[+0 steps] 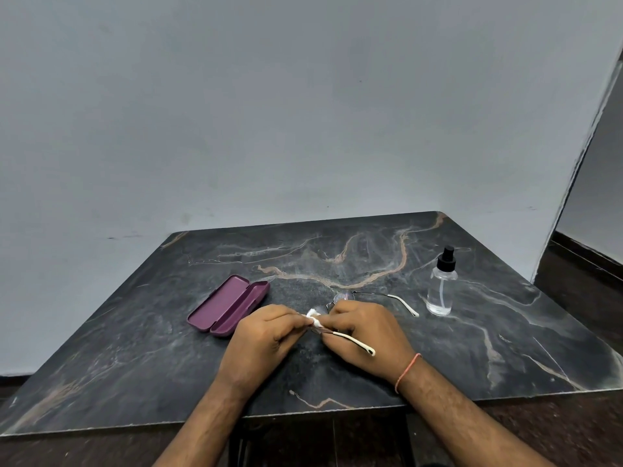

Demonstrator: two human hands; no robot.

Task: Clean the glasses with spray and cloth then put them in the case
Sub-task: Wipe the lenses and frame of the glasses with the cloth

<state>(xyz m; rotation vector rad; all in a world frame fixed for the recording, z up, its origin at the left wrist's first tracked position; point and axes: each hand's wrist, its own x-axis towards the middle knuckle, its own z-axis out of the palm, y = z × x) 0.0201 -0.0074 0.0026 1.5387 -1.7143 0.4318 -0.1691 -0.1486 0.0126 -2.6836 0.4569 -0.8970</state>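
Thin-framed glasses [340,298] with white temple tips, arms unfolded, held above dark table. Small white cloth [314,317] bunched against one lens. Maroon case [228,306] lying open at left. Clear spray bottle [441,285], black nozzle, upright at right.

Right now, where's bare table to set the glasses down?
Free: the far table behind the case, and the near left corner. Crowded: centre, where both hands hold glasses and cloth; bottle on the right.

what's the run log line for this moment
step: wiping lens | left hand: pinches cloth | right hand: holds glasses | case: open | spray: upright
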